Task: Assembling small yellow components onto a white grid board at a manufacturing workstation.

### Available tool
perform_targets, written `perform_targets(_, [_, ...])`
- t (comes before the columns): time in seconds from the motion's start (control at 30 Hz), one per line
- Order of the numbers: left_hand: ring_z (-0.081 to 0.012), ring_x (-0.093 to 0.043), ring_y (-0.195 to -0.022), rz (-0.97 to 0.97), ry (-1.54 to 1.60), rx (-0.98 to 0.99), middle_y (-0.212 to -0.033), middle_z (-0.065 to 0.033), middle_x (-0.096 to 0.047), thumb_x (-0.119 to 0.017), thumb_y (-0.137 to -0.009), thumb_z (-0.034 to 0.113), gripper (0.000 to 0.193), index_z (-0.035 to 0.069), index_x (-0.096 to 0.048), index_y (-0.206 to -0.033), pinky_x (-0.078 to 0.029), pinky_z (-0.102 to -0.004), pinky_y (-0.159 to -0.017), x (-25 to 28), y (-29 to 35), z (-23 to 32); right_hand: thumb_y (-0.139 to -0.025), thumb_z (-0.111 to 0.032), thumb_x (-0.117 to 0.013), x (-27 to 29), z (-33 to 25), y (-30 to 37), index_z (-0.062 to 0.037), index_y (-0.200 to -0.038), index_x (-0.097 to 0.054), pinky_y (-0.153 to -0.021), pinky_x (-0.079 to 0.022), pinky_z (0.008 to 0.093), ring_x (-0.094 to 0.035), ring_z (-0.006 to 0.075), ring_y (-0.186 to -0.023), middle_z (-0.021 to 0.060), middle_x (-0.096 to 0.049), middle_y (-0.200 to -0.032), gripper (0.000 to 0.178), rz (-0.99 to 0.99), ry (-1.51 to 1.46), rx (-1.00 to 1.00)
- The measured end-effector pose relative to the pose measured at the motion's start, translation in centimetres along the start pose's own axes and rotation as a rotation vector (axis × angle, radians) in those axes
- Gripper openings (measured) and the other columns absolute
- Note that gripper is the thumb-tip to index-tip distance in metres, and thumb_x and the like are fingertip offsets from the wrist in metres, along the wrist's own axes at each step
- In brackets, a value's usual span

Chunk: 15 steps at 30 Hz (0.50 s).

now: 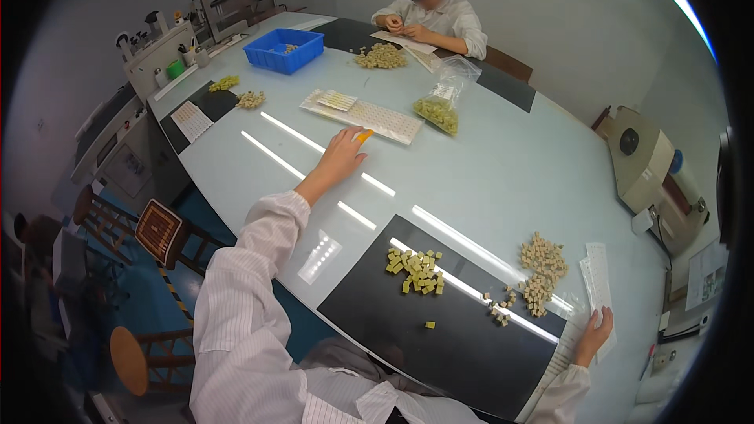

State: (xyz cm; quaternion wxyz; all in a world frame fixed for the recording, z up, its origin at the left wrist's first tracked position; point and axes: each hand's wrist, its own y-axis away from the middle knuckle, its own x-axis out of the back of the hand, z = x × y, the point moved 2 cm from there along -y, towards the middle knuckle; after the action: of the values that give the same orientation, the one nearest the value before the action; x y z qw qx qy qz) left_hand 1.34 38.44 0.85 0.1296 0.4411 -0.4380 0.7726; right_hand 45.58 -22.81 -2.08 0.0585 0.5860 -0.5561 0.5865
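My left hand (342,159) reaches over the glossy table, fingers stretched out, by the near edge of a clear-wrapped pack of white dotted sheets (385,123). An orange-yellow piece (364,136) shows at one finger; whether it is worn or held I cannot tell. A smaller wrapped bundle with yellow stripes (336,100) lies on the pack. My right hand (594,338) lies at the right on white printed sheets (598,271), fingers extended. Nearby are tan cubes (542,263) in a loose heap. Yellow-green blocks (416,271) lie on the black mat (463,345), one apart from the rest.
A bag of yellow-green blocks (438,114) lies beyond the pack. Further back are a blue bin (284,53) and a tan heap (380,56), where a co-worker (436,20) sits. A machine (656,161) stands right; stools (132,357) stand left.
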Motion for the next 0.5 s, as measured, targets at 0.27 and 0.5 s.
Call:
perform_targets(0.27, [-0.0286, -0.064, -0.102, -0.191, -0.240, -0.106, -0.099, -0.0101, -0.070, -0.062, -0.086, 0.018, 0.024, 0.008, -0.072, -0.105, -0.049, -0.0381, -0.092, -4.3, -7.4, -1.6, -0.096, -0.011, -0.056, 0.1, -1.6, 0.1, 0.0051, -0.114, -0.063, -0.101, -0.042, 0.0402, -0.056, 0.0333, -0.116, 0.0202, -0.060, -0.122, 0.025, -0.009, -0.154, -0.047])
perform_targets(0.5, [-0.0150, -0.067, -0.085, 0.533, 0.885, 0.382, -0.093, -0.0064, -0.072, -0.066, -0.091, 0.009, 0.017, -0.002, -0.070, -0.103, -0.052, -0.0279, -0.078, 3.4, -7.8, 2.3, -0.097, -0.006, -0.055, 2.1, -4.8, -1.0, 0.0024, -0.112, -0.064, -0.099, -0.044, 0.0382, -0.059, 0.0302, -0.112, 0.0161, -0.063, -0.118, 0.020, 0.140, -0.100, 0.060])
